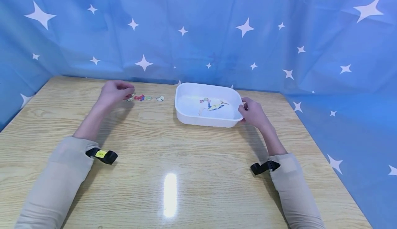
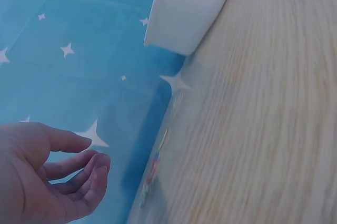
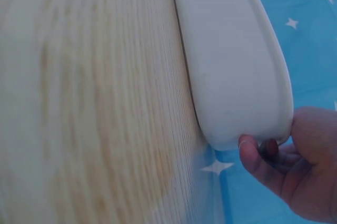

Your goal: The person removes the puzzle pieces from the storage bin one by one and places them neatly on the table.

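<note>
A white plastic basin (image 1: pixel 204 120) stands near the table's back edge. My right hand (image 1: pixel 253 112) grips its right end, thumb at the rim and fingertips under it; the right wrist view shows the fingers (image 3: pixel 258 163) against the wall. My left hand (image 1: pixel 116 92) hovers over the left end of a row of small flat colourful cutouts (image 1: pixel 139 97). In the left wrist view its fingers are loosely bent, with a gap to the thumb and nothing between them. A pale cutout (image 1: pixel 160 98) lies at the row's right end, between the left hand and the basin.
Inside the basin lie several flat cutouts, among them a yellow and blue one (image 1: pixel 216 106). The wooden table (image 1: pixel 198 160) reaches back to a blue curtain (image 1: pixel 173 22) with white stars. Black straps (image 1: pixel 107 156) sit on both wrists.
</note>
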### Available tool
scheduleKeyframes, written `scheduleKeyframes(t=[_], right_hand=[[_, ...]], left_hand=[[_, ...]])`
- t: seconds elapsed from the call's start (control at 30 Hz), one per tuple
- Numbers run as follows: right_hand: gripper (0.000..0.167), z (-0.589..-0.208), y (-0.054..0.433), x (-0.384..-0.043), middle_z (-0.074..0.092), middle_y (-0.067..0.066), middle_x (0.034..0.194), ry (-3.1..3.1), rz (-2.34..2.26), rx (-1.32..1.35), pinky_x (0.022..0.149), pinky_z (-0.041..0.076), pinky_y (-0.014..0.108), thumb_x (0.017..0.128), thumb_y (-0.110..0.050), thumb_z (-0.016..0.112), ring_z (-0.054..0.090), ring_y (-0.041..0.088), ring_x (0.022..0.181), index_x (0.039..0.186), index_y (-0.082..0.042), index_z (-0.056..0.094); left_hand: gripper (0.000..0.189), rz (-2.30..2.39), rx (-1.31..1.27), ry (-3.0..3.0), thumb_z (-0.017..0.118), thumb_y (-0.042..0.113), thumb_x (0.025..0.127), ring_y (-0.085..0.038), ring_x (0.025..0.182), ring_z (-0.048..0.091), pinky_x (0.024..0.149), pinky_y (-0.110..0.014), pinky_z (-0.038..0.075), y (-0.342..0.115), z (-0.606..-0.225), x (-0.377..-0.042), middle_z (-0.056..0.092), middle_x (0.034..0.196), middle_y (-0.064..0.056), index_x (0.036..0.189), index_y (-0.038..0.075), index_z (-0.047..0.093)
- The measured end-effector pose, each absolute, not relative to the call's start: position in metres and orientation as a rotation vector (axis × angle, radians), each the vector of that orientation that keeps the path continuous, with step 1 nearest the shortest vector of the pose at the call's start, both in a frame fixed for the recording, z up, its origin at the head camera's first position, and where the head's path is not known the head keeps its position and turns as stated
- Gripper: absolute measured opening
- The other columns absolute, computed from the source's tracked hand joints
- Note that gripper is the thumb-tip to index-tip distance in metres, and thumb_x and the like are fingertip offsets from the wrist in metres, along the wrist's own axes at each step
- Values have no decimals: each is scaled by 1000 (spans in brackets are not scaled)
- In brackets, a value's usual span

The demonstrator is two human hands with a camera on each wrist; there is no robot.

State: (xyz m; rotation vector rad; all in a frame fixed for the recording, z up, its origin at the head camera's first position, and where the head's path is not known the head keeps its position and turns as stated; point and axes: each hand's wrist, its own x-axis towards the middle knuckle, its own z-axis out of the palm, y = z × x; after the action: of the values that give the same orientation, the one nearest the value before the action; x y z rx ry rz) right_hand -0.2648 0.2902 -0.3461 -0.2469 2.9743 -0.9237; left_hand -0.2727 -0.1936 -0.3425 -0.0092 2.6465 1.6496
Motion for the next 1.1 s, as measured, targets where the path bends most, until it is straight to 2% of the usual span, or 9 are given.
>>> scheduleKeyframes(t=[0.13,0.23,0.43,0.53,0.8,1.1], right_hand=[[44,-347,291,-266,63,24,89,2979,-925,-242,56,57,33,104,-11,44,68,28,63,142,11,44],[45,-347,291,-266,63,23,88,2983,-915,-245,55,56,31,104,-13,44,67,26,62,142,11,43],[45,-348,293,-267,63,21,88,2987,-912,-247,56,57,32,104,-14,44,66,23,61,142,10,44],[45,-348,293,-268,63,21,87,2986,-919,-254,56,57,32,104,-14,44,67,24,61,142,10,44],[44,-349,292,-268,63,20,86,2994,-905,-256,54,55,30,104,-13,44,66,23,60,140,11,45],[44,-348,292,-267,63,22,87,2984,-915,-251,55,56,31,104,-13,44,67,23,60,141,12,44]], left_hand=[[39,1669,21,2630,59,24,103,-23,99,65,93,-38,53,-185,-338,-272,63,121,-22,129,-5,61],[38,1718,54,2597,58,23,103,-21,97,65,91,-35,53,-179,-335,-271,64,116,-19,128,-6,61],[32,1856,165,2520,60,16,102,-10,81,63,73,-23,56,-162,-331,-272,65,97,-8,121,-10,61],[27,1892,211,2508,60,14,101,-10,77,62,64,-21,52,-151,-328,-272,66,92,-7,117,-7,64],[25,1826,282,2556,62,14,100,-17,84,65,71,-21,52,-117,-323,-272,67,100,-15,116,-5,67],[26,1727,335,2575,62,17,101,-25,91,63,70,-26,49,-87,-325,-272,66,102,-15,119,-2,67]])
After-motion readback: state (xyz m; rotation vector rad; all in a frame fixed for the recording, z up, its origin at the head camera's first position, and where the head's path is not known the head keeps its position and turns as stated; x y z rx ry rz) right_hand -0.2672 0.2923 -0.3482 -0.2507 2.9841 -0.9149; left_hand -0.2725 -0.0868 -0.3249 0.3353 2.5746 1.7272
